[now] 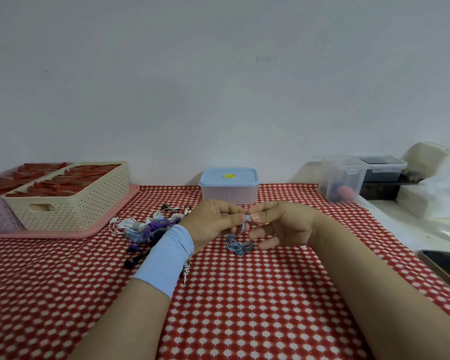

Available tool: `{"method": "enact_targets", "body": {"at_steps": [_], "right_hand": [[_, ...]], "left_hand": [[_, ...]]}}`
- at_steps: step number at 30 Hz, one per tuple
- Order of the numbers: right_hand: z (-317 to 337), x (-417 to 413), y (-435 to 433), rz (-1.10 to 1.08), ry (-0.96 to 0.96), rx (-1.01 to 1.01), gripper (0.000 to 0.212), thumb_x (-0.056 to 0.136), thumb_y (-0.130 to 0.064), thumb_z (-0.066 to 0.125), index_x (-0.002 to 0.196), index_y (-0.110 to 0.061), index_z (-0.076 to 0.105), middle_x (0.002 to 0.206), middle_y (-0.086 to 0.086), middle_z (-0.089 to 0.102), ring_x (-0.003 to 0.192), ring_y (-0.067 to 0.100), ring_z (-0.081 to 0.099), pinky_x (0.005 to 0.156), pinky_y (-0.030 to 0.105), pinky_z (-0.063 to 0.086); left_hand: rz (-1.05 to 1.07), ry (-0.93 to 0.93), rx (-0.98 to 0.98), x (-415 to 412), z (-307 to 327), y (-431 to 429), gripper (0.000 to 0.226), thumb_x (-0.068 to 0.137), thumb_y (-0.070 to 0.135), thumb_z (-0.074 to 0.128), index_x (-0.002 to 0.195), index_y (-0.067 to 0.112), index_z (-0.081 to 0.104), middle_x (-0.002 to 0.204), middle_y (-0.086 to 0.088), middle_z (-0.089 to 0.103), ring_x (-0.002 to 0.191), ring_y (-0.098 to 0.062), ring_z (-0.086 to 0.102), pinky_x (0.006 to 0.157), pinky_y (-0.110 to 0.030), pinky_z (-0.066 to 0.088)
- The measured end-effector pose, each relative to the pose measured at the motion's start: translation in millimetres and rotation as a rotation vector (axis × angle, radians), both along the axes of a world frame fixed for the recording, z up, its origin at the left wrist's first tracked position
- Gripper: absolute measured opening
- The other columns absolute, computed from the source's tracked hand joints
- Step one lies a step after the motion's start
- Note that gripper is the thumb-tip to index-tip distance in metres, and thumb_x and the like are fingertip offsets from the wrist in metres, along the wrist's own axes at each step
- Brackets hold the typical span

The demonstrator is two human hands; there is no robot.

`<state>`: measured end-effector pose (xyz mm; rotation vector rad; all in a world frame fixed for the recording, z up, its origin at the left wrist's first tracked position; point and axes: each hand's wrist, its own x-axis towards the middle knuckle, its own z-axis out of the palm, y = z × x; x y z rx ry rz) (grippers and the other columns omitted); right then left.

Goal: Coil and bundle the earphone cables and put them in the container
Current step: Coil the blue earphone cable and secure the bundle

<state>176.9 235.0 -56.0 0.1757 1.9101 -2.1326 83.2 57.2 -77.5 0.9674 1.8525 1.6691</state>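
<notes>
Left hand [213,224]: fingers curled, thumb and forefinger pinching the top of the blue-grey earphone cable [240,246], just in front of the container [229,188].
Right hand [278,224]: meeting the left fingertip to fingertip, thumb and forefinger nipping the same thin rubbery strand; lower fingers loosely spread.
Blue-grey earphone cable: one short length pulled up to the pinch, the rest lying in a loose, tangled knot on the cloth below both hands, in front of the container.
Wristband [166,258]: soft, pale blue, stretchy-looking sleeve round the left forearm.
Earphone pile [146,227]: jumbled white, purple and dark cords, some looking braided, in front and to the left of the container, partly behind the left wrist.
Container: rounded rectangular tub, frosted ribbed walls, smooth light blue lid shut, yellow round spot on top, standing at the wall.
Tablecloth [244,307]: red, woven look, rows of small white star-like dots, under everything.
Basket [70,198]: cream perforated plastic, well left of the container, holding red items, sitting on a pink tray [63,233].
Clear box [340,178]: see-through hard plastic, well right of the container.
Phone [447,268]: dark glossy slab, far right and nearer than the container.
</notes>
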Motion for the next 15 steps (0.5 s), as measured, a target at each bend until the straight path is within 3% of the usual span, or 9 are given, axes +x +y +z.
{"method": "enact_targets", "body": {"at_steps": [5, 10, 15], "right_hand": [[-2.2, -6.9, -1.7, -0.159, 0.090, -0.024, 0.009, 0.086, -0.011, 0.068, 0.093, -0.010, 0.074, 0.084, 0.005, 0.075, 0.068, 0.013, 0.071, 0.055, 0.029, 0.061], [-6.2, -8.2, 1.5, -0.217, 0.099, 0.040, 0.014, 0.088, -0.009, 0.070, 0.098, -0.002, 0.075, 0.085, 0.010, 0.074, 0.065, 0.016, 0.069, 0.054, 0.031, 0.060], [-6.6, -7.3, 0.8, -0.223, 0.146, 0.082, 0.022, 0.084, -0.010, 0.074, 0.102, 0.003, 0.074, 0.087, 0.012, 0.073, 0.068, 0.018, 0.068, 0.053, 0.031, 0.059]], "left_hand": [[0.149, 0.014, 0.099, -1.6, 0.2, 3.1, 0.009, 0.087, 0.011, 0.071, 0.095, 0.010, 0.075, 0.079, -0.003, 0.074, 0.067, -0.010, 0.063, 0.076, -0.028, 0.055], [0.261, 0.309, -0.004, -0.8, 3.3, 1.1, 0.008, 0.083, 0.017, 0.078, 0.089, 0.023, 0.076, 0.085, 0.007, 0.077, 0.082, -0.005, 0.072, 0.080, -0.021, 0.056], [0.304, 0.441, -0.043, 0.0, 4.7, 1.9, 0.007, 0.082, 0.021, 0.079, 0.087, 0.024, 0.077, 0.083, 0.011, 0.075, 0.081, 0.000, 0.070, 0.079, -0.015, 0.054]]}}
